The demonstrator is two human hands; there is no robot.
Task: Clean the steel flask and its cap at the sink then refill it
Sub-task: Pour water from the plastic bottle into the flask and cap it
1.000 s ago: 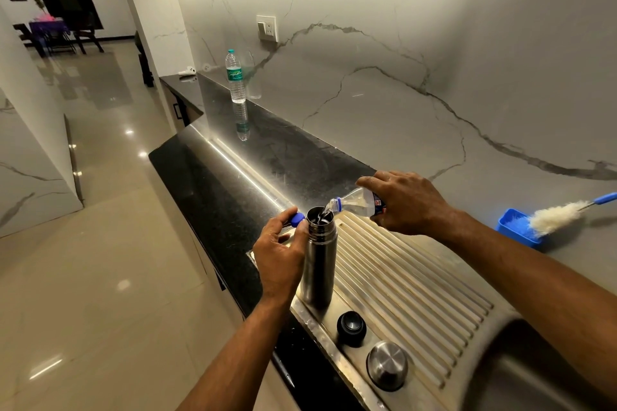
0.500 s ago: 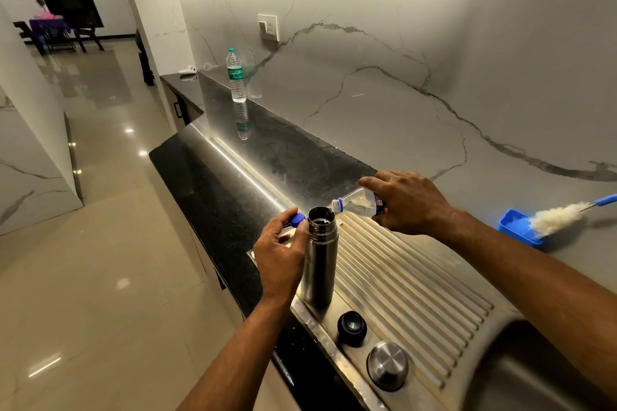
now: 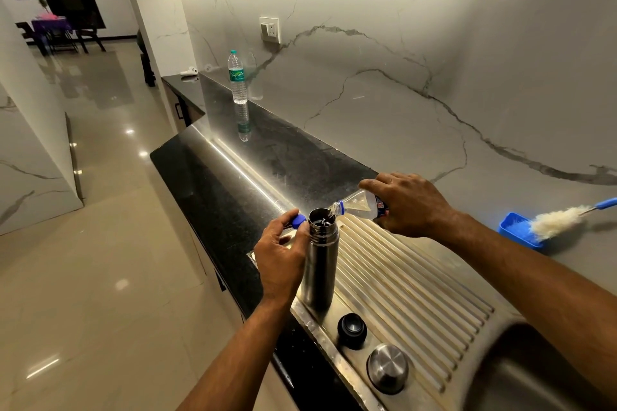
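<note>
Dark grey brushed-steel cylindrical flask [image 3: 320,264]; small round blue plastic cap [image 3: 298,221]; clear plastic bottle with red-and-blue label [image 3: 362,205]; round black stopper [image 3: 352,329]; silver steel cup lid [image 3: 388,368]; speckled black stone counter [image 3: 213,197]; white marble backsplash, grey veins [image 3: 384,103]; blue tray [image 3: 519,232]; cream fluffy brush, blue handle [image 3: 556,220]

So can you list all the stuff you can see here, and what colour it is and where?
steel flask: 1, dark steel, upright on drainboard, open
small water bottle: 1, clear, tilted at flask mouth
bottle cap: 1, blue, in left fingers
inner stopper: 1, black, on drainboard
flask cap: 1, steel, beside stopper
tall water bottle: 1, clear, far countertop
tray: 1, blue, by wall
brush: 1, white with blue handle, on tray
wall socket: 1, white, backsplash
left hand: holds flask
right hand: grips small bottle
</note>
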